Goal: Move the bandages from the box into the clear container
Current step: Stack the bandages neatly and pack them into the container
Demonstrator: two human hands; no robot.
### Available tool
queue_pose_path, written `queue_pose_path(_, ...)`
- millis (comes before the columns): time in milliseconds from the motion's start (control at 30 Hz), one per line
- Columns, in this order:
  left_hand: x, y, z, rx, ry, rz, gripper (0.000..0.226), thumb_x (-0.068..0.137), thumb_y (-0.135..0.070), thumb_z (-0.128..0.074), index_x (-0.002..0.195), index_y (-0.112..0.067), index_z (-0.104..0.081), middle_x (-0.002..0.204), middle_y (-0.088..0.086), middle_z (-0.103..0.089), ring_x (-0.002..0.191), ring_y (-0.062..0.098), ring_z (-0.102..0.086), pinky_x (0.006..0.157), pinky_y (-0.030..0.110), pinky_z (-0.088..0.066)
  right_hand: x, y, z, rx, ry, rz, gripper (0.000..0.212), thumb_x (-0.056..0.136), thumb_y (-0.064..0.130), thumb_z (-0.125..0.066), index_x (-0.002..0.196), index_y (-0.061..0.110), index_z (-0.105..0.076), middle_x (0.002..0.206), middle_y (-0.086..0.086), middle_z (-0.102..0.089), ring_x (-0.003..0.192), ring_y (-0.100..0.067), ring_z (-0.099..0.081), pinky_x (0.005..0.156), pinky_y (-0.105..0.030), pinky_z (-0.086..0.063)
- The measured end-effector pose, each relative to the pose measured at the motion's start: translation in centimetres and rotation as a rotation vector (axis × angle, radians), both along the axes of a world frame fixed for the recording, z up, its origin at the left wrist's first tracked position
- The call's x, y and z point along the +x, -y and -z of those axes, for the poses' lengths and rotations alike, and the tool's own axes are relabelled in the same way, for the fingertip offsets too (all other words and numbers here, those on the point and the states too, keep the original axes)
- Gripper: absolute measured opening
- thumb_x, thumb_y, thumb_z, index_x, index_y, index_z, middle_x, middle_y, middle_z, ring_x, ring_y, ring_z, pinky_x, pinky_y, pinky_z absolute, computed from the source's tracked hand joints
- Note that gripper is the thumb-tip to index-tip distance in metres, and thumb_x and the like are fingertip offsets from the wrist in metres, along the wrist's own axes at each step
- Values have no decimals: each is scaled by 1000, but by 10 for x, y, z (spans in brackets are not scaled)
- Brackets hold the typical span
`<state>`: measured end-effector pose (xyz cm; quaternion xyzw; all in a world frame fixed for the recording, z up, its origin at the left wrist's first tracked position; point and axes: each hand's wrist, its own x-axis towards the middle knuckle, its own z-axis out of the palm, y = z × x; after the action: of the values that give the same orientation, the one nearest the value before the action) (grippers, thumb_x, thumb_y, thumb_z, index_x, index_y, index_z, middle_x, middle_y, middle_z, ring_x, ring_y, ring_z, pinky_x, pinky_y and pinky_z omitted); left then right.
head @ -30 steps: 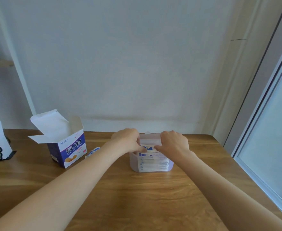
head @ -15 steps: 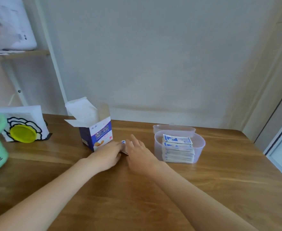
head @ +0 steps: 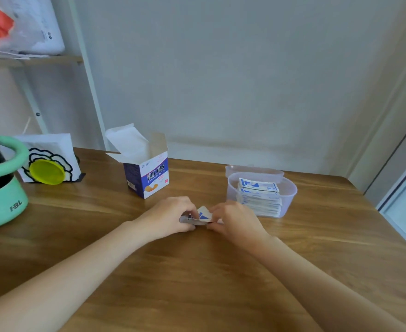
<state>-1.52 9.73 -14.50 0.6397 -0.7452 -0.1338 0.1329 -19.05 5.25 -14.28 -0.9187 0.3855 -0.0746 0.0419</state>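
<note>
Two hands' grips [head: 170,218] [head: 235,220] pinching loose bandages [head: 200,215]; stacked bandages [head: 259,195] inside clear container [head: 290,190].

One box [head: 146,173], one clear container [head: 288,200], two bandage stacks [head: 259,197], two hands [head: 168,219].

We reach both bare forearms forward over the desk [head: 197,283], our hands meeting knuckles-up near its middle. Our left hand [head: 170,218] and right hand [head: 235,220] each curl their fingers in a pinching grip on a small packet stack [head: 200,216] between them.
</note>
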Motion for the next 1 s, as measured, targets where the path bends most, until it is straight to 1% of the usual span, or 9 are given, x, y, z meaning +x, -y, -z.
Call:
queue_pose_path(133,-7,-2,-2,7,9,-14,17,84,-31,-65,98,-22,-67,100,-12,-56,87,9,-51,65,19,-35,-12,-5,-2,142,27,-17,32,92,35,-51,97,10,-71,104,-5,-69,93,-22,-60,79,-38,-50)
queue_pose_path(200,-9,-3,-6,24,30,-15,19,84,-33,-65,101,-24,-67,108,-11,-57,92,9,-52,69,20,-38,-17,-6,-8,257,187,49,27,91,26,-55,89,4,-71,86,-9,-69,75,-18,-58,67,-26,-48)
queue_pose_path(267,-11,-5,-9,51,67,-2,23,84,-35,-65,105,-27,-67,115,-11,-56,101,8,-52,77,24,-44,-22,-9,-18,357,332,145,28,90,21,-58,69,3,-64,58,-4,-51,54,-10,-39,49,-15,-30)
queue_pose_path(333,-14,-7,-11,50,111,8,23,86,-37,-62,105,-26,-68,118,-9,-57,105,9,-53,79,25,-45,-26,-11,-24,492,464,233,26,88,19,-61,65,7,-62,56,-1,-41,53,-10,-33,49,-16,-25)
queue_pose_path(400,-18,-8,-14,-2,107,-16,22,88,-37,-59,99,-23,-71,110,-7,-60,99,10,-55,76,27,-45,-29,-12,-28,627,590,308,20,87,18,-63,78,1,-67,66,-6,-49,61,-13,-41,55,-19,-31)
queue_pose_path(533,-17,-9,-21,-23,-246,-220,16,86,-33,-63,92,-21,-72,88,-7,-65,82,12,-59,78,37,-50,-30,-9,-35,783,811,389,3,85,11,-65,83,9,-64,69,-4,-60,56,-11,-48,53,-18,-38)
queue_pose_path(633,-14,-11,-22,123,-616,-370,14,84,-23,-67,96,-16,-68,78,-1,-66,70,12,-58,74,29,-51,-30,-8,-42,900,1025,390,7,84,1,-63,88,5,-60,72,-10,-66,50,-14,-55,46,-20,-44)
queue_pose_path(833,-21,-17,-22,292,-1020,-417,30,81,-13,-70,109,-3,-63,97,11,-70,74,13,-69,69,22,-57,-22,-14,-40,1141,1387,290,8,90,6,-55,95,0,-57,82,-12,-71,72,-22,-67,69,-28,-58)
queue_pose_path(1000,-42,-16,-31,239,-1167,-303,22,83,-12,-67,104,-11,-64,96,7,-73,79,16,-72,68,20,-58,-9,-19,-29,898,1205,305,10,87,11,-61,93,3,-62,87,-12,-69,78,-23,-65,77,-36,-53)
